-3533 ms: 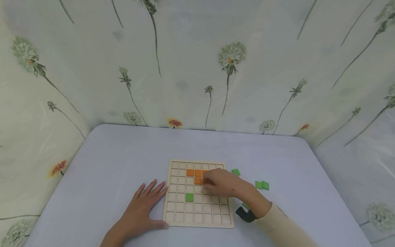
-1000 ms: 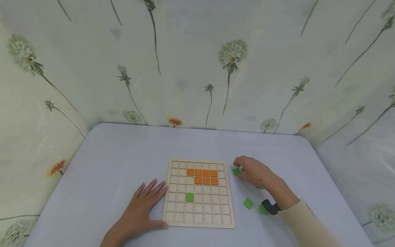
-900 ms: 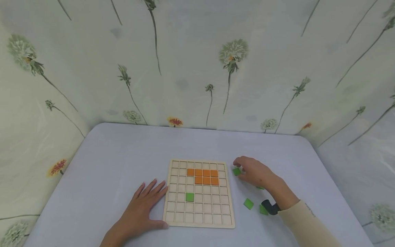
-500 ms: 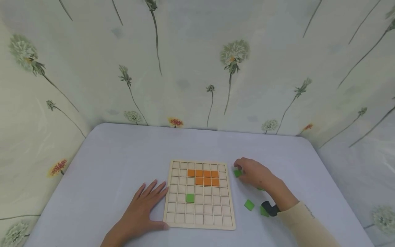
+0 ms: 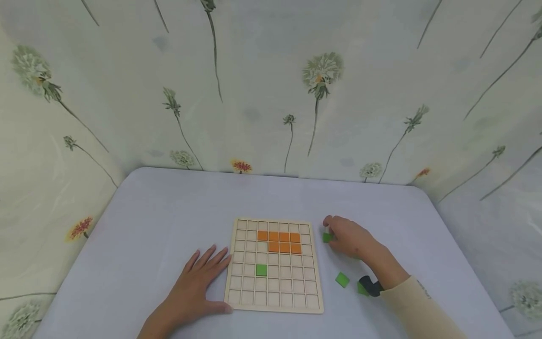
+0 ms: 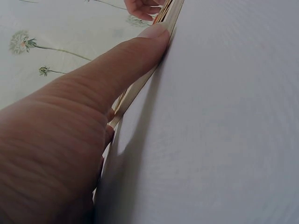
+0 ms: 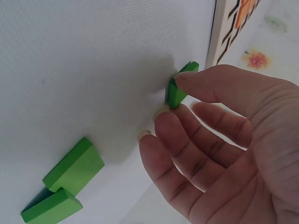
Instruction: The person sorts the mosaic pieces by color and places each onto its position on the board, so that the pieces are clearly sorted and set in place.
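"Right wrist view shows what?"
"Two loose tiles point(image 7: 74, 168) the head view mostly hides; the right hand point(image 5: 353, 238) pinches a green tile point(image 7: 177, 95) beside the board point(image 5: 279, 272)."
"And the left hand point(image 5: 195, 283)?"
"Fingers spread, thumb against the board."

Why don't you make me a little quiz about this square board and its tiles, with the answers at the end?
1. How many orange tiles sit in the board?
2. True or false: the left hand is touching the edge of the board.
3. Pick one: what colour is the tile that the right hand pinches? A) orange, B) green, C) blue

Key: 1. Seven. 2. True. 3. B.
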`<state>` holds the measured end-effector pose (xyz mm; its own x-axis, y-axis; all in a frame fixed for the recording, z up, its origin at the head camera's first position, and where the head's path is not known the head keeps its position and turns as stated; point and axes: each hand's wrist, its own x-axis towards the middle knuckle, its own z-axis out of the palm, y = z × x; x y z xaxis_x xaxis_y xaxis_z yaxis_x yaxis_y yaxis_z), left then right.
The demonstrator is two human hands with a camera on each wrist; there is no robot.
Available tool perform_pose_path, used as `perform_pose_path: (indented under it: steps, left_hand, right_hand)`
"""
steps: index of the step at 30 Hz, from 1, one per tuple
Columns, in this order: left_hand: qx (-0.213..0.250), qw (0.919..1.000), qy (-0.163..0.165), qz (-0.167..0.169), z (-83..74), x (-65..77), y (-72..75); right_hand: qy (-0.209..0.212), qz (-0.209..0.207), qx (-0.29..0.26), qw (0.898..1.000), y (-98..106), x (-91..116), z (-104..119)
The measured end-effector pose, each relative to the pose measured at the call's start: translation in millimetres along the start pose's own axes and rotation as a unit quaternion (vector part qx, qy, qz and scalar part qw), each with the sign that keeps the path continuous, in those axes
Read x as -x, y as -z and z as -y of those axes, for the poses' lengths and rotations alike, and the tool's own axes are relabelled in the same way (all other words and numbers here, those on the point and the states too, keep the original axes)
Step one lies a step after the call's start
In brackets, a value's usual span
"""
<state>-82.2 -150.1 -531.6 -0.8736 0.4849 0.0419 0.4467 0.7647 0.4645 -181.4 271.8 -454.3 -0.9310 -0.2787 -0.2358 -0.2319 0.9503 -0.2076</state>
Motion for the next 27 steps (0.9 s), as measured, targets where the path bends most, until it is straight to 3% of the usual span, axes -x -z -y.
perform_pose_path:
  steps: [27]
  left_hand:
    - [0.015, 0.9998, -0.012, -0.011, -0.1, 0.5, 0.3]
  right_hand:
    - [-0.004, -0.003, -0.018, 1.0, 2, 8, 16]
